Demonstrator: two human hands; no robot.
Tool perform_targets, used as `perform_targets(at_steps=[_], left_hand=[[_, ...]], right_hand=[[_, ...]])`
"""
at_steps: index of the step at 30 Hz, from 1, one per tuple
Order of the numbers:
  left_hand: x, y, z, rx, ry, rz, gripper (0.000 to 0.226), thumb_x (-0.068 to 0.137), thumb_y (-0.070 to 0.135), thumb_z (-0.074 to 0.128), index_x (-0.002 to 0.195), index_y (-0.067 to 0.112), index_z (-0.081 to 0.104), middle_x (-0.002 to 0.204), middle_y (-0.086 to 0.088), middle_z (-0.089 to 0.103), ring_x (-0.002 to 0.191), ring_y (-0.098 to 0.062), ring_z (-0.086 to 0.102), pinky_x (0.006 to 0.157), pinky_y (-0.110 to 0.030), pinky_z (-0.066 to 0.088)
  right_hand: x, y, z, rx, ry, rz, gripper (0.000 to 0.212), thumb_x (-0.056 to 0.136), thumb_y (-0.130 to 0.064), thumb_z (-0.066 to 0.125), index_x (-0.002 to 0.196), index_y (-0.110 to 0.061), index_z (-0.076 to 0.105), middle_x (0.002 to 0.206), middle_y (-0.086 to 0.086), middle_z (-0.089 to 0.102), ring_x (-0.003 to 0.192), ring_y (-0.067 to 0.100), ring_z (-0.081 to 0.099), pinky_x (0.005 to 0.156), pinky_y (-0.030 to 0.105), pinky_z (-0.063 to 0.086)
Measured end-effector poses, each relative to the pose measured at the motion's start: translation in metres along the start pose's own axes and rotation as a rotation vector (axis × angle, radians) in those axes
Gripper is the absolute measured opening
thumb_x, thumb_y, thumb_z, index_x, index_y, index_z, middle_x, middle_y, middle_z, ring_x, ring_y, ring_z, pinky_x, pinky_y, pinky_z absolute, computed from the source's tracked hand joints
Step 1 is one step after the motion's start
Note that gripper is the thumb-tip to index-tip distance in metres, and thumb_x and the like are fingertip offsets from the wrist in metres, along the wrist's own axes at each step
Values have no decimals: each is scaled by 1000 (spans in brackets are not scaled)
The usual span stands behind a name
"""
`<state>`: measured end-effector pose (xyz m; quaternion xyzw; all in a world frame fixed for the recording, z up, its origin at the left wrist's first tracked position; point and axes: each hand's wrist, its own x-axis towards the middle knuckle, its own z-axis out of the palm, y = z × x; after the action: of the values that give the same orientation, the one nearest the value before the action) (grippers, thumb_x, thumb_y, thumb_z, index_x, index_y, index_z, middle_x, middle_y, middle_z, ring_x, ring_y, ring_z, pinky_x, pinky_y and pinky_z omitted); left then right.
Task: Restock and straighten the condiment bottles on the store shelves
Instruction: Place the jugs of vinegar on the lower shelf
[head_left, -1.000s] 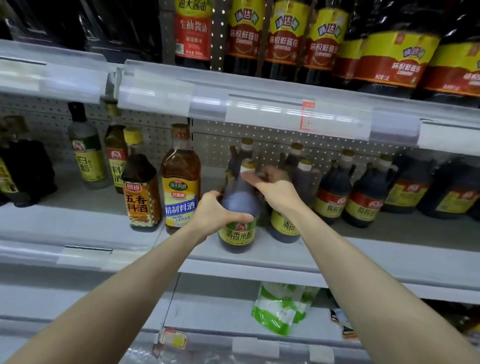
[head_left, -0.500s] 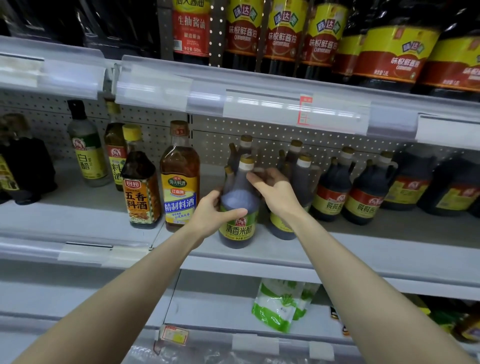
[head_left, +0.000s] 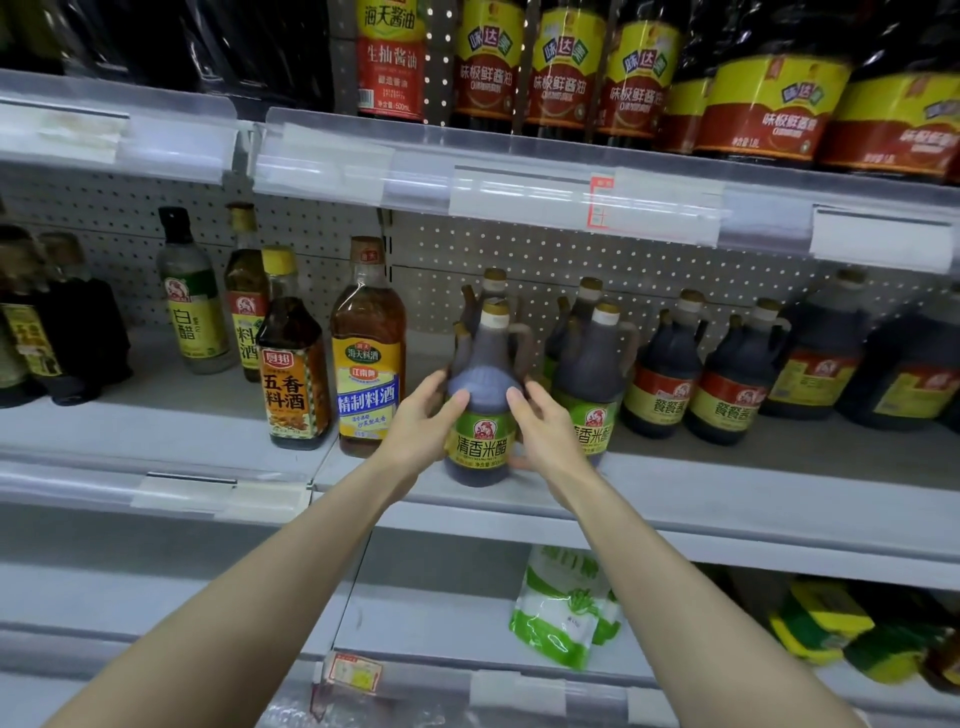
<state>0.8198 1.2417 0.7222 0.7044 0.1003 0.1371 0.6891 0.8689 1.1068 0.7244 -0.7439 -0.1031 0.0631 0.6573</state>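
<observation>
**Both hands around the front rice vinegar jug**

Right hand has dropped from the jug's neck and cap to its body since the earlier frame; left hand stays on the other side.

Head view:
- Left hand (head_left: 422, 420) cupped against the left side of the rice vinegar jug (head_left: 482, 415), thumb across the shoulder just above the green label. Closed on the jug.
- Right hand (head_left: 546, 432) pressed against the jug's right side, thumb on the front near the label's top. Also gripping it.
- Jug upright at the front edge of the middle shelf (head_left: 727, 499), dark liquid, white cap, handle facing right.
- Second rice vinegar jug (head_left: 589, 384) just beside it on the right, partly behind the right hand; more of the same behind both.
- Amber cooking wine bottle (head_left: 368, 353) just left of the left hand, near the shelf front; five-spice cooking wine bottle (head_left: 294, 379) next to that.
- White vinegar bottle (head_left: 193, 301) stands further back toward the shelf's left end.
- Two red-and-yellow-labelled dark jugs (head_left: 696, 379) to the right, set back from the front edge.
- Upper shelf: row of soy sauce bottles (head_left: 563, 67).
- Lower shelf: green-and-white pouch (head_left: 563, 613).
</observation>
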Motion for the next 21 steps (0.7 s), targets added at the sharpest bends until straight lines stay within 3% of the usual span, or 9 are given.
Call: perform_targets(at_steps=[3,8,12,16,21], left_hand=[[1,0,0,10,6,6,58,98,23,52,150,16,28,152,-9,37,135,-25,41,102,-43,46],[4,-1,0,-10,1,-15,59,98,23,53,150,14,27,152,-10,37,133,-26,43,87,-36,49],[11,-1,-2,27,-2,-3,54,98,25,52,147,12,33,145,-9,45,120,-21,51,82,-35,52],[16,-1,-2,55,6,-12,55,97,28,54,144,8,35,137,-11,51,120,-26,54,92,-47,53],[21,-1,0,56,-2,-22,52,98,27,53,142,7,35,124,-8,54,111,-23,57,90,-44,54]], right_hand=[[1,1,-1,46,-2,30,52,101,-32,47,149,-18,34,148,2,43,129,27,47,101,49,47],[3,1,-2,66,-10,62,50,102,-30,46,149,-19,33,147,4,44,130,29,47,98,47,49],[7,0,-1,72,-12,71,48,102,-29,45,148,-20,35,144,3,47,128,28,48,92,42,49],[12,1,1,27,1,42,43,102,-31,45,142,-19,40,130,2,53,112,21,52,84,37,51],[19,4,1,20,13,31,46,101,-31,46,145,-21,39,118,-3,52,104,17,52,81,35,52]])
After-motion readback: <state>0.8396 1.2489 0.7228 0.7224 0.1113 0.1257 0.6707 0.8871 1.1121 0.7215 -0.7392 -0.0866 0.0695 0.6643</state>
